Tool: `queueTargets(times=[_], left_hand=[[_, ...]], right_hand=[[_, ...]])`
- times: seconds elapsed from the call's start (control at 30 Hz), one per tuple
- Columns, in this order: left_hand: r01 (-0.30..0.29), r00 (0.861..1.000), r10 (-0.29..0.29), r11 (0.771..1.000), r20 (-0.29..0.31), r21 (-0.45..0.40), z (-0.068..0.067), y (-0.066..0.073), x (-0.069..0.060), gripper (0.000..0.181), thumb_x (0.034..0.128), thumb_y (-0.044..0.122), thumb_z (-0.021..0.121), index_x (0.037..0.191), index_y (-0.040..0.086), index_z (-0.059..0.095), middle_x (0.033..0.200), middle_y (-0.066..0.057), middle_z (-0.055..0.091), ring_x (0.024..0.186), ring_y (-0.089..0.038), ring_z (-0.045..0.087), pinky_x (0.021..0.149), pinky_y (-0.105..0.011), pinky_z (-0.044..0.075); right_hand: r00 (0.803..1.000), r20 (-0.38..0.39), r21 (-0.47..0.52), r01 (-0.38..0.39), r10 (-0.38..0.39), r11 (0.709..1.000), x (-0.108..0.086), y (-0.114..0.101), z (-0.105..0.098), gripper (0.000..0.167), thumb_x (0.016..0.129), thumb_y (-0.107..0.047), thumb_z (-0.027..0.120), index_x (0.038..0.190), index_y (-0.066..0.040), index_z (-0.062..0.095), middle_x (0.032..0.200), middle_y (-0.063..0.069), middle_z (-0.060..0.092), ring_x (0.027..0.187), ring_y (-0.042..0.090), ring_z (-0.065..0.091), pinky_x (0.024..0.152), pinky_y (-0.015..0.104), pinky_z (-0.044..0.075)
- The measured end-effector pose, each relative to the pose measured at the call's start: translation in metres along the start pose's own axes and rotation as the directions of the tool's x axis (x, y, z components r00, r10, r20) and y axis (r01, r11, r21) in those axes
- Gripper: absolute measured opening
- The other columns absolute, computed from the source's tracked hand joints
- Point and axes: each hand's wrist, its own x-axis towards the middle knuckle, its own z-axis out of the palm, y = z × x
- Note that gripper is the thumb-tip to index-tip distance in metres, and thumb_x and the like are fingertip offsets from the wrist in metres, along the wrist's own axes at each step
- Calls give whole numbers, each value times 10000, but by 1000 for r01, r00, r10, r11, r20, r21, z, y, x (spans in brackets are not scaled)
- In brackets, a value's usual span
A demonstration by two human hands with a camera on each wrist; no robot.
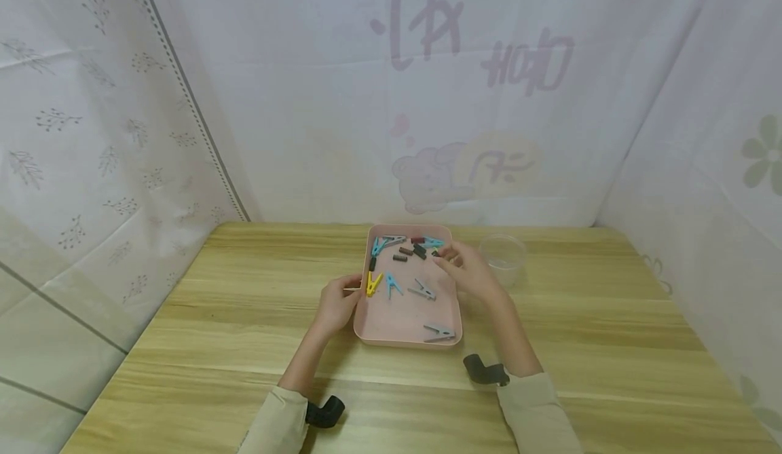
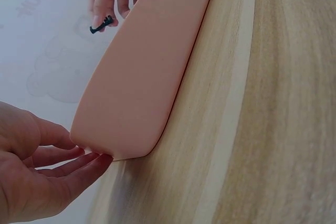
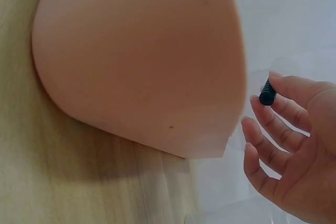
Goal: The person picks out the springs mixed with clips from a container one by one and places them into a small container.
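Observation:
A pink tray (image 1: 397, 322) lies on the table with small clips and ribbed pieces in it. Fingertips of my left hand (image 1: 336, 303) touch the outside of its left wall, the fingers fairly straight. My right hand (image 1: 469, 272) is over the tray's upper right side. Between thumb and fingertips it pinches a small black ribbed piece (image 3: 268, 94), which the left wrist view shows beyond the rim. Nearby in the tray are several dark ribbed pieces (image 1: 400, 258), a yellow clip (image 1: 373, 284), blue clips (image 1: 393, 284) and grey clips (image 1: 439, 332).
A clear round container (image 1: 502, 254) stands right of the tray, behind the right hand. The wooden table (image 1: 244, 311) reaches back to a pale printed curtain (image 1: 318, 101). Black wrist mounts (image 1: 485, 370) stick out at both sleeves.

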Motion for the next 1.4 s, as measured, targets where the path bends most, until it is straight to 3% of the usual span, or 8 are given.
queueTargets(times=[0.53,0.93,1.4], left_hand=[[17,1000,-17,1000,9,-2,-1,2,1,348,1028,-31,574,1358,-128,628,1295,-304,681,1171,-453,696,965,-484,615],[17,1000,-17,1000,8,-6,1,1,1,358,1027,-24,574,1366,-129,622,1291,-305,682,1166,-449,700,951,-489,621],[22,1000,-22,1000,9,-4,0,0,-1,369,1022,-27,576,1376,-117,623,1281,-299,687,1159,-447,703,939,-483,626]], right_hand=[[998,-43,17,-52,52,999,-3,-5,-1,329,1085,-231,605,1275,37,629,1244,238,677,1122,396,641,949,528,581],[991,-81,18,-105,106,994,-8,-5,-7,346,1089,-278,587,1292,-1,631,1237,206,675,1092,360,632,862,458,576],[988,-121,5,-92,92,996,-13,-5,-14,339,1089,-254,592,1281,23,628,1233,232,673,1063,371,642,831,439,576]])
